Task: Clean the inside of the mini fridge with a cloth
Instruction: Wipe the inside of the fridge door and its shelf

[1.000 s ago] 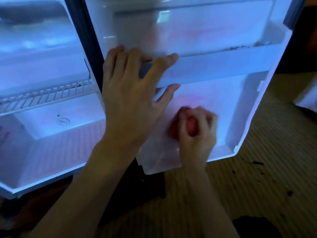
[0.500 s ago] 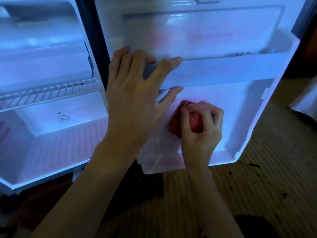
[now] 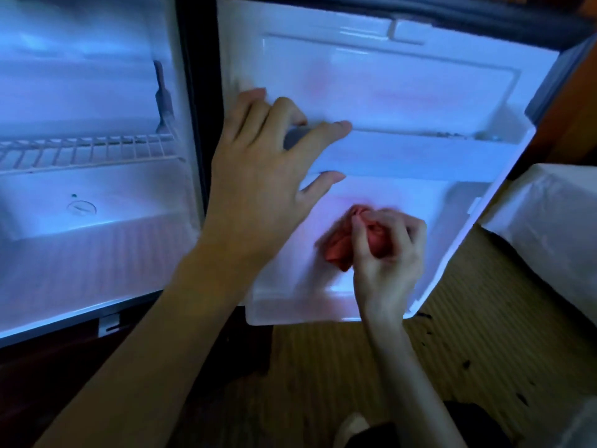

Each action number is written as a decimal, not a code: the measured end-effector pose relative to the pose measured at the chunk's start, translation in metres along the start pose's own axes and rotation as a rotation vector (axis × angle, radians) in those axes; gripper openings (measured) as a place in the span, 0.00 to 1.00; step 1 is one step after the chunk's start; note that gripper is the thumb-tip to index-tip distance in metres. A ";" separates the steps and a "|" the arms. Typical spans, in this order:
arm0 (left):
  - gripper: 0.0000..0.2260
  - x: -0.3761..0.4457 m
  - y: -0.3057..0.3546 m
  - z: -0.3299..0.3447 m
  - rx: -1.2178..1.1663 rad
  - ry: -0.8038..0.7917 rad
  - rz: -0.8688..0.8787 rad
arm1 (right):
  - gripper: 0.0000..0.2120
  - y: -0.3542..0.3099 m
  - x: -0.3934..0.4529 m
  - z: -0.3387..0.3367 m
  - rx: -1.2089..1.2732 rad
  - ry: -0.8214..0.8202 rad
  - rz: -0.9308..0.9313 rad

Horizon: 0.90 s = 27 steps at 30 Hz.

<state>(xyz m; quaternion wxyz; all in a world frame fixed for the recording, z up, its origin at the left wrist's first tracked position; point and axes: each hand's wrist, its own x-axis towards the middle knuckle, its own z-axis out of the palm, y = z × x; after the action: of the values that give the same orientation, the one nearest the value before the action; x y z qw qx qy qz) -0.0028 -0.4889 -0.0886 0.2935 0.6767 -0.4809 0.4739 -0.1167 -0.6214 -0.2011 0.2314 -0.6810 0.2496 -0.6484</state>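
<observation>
1. Bunching a red cloth (image 3: 342, 250), the right hand (image 3: 387, 250) curls its fingers and thumb round the wad and presses it against the inner panel of the open fridge door (image 3: 403, 79), in the lower section under the door shelf (image 3: 420, 153).
2. The cloth sits left of the hand's knuckles, part of it poking out between the fingers; its outline is blurred.
3. The left hand (image 3: 258, 176) grips the left end of the door shelf, fingers hooked over its top edge and thumb lying beneath its front lip.
4. A pink tint shows on the white panel above and around the cloth.
5. Small dark specks lie at the right end of the shelf's trough.
6. To the left, the mini fridge (image 3: 97, 237) stands open, lit bluish-white, with a wire rack (image 3: 87, 150) across its middle and a ribbed floor below.
7. Under the door lies a striped woven mat (image 3: 484, 367) with a few dark crumbs (image 3: 465, 363) scattered on it.
8. A white fabric-covered object (image 3: 549, 227) stands to the right of the door.
</observation>
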 end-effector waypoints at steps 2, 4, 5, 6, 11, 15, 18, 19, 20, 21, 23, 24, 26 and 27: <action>0.19 -0.001 -0.002 -0.002 -0.021 0.006 0.013 | 0.02 -0.001 0.005 -0.005 -0.042 -0.007 -0.096; 0.19 -0.002 -0.004 -0.003 -0.040 0.014 0.022 | 0.04 0.001 -0.005 -0.001 -0.090 -0.066 -0.185; 0.19 -0.002 -0.005 -0.005 -0.045 0.017 0.026 | 0.05 0.003 -0.014 0.003 -0.124 -0.134 -0.230; 0.19 -0.002 -0.005 -0.005 -0.047 0.019 0.031 | 0.07 0.006 -0.026 0.007 -0.157 -0.227 -0.282; 0.19 -0.002 -0.006 -0.008 -0.053 0.015 0.045 | 0.09 0.017 -0.065 0.008 -0.277 -0.552 -0.502; 0.19 -0.003 -0.008 -0.011 -0.057 0.019 0.045 | 0.06 0.005 -0.021 -0.010 -0.170 -0.304 -0.348; 0.19 -0.004 -0.010 -0.013 -0.064 0.009 0.048 | 0.06 0.000 0.009 -0.018 -0.185 -0.177 -0.380; 0.19 -0.005 -0.011 -0.014 -0.069 0.007 0.050 | 0.07 0.002 0.008 -0.017 -0.192 -0.185 -0.394; 0.19 -0.005 -0.012 -0.014 -0.074 0.007 0.049 | 0.08 0.006 0.000 -0.016 -0.201 -0.217 -0.407; 0.19 -0.005 -0.012 -0.015 -0.079 0.008 0.048 | 0.09 0.010 -0.011 -0.014 -0.207 -0.269 -0.424; 0.19 -0.004 -0.011 -0.015 -0.081 0.003 0.047 | 0.10 0.020 -0.041 -0.008 -0.228 -0.403 -0.471; 0.19 -0.004 -0.010 -0.015 -0.079 0.000 0.046 | 0.10 0.024 -0.054 -0.006 -0.252 -0.471 -0.493; 0.19 -0.004 -0.008 -0.014 -0.074 -0.003 0.043 | 0.08 0.029 -0.067 -0.007 -0.270 -0.568 -0.486; 0.19 -0.003 -0.007 -0.013 -0.070 -0.005 0.041 | 0.07 0.027 -0.063 -0.009 -0.243 -0.574 -0.443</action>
<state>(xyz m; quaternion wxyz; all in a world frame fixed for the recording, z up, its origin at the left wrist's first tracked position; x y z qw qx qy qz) -0.0009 -0.4737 -0.0862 0.3058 0.6571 -0.5118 0.4612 -0.1292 -0.6018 -0.2665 0.0640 -0.8947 0.0966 -0.4314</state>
